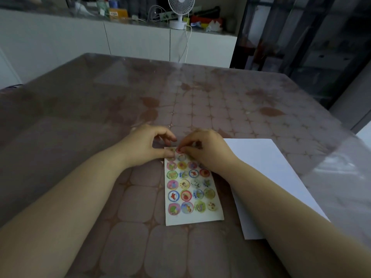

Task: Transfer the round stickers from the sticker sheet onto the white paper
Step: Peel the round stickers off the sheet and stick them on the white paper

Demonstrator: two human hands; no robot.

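Observation:
A sticker sheet [192, 216] with several rows of colourful round stickers lies on the table in front of me. My left hand [146, 146] rests on the sheet's top left corner, thumb pressed on it. My right hand [206, 151] pinches a red round sticker [179, 150] in the top row between thumb and forefinger; its edge looks lifted. The white paper [267, 167] lies flat to the right of the sheet, partly under my right forearm, with no stickers visible on it.
The table [120, 109] has a patterned brown cloth under a clear cover. Behind it stands a white cabinet with a small white fan [180, 11], cables and clutter. A dark glass cabinet [301, 47] is at the back right.

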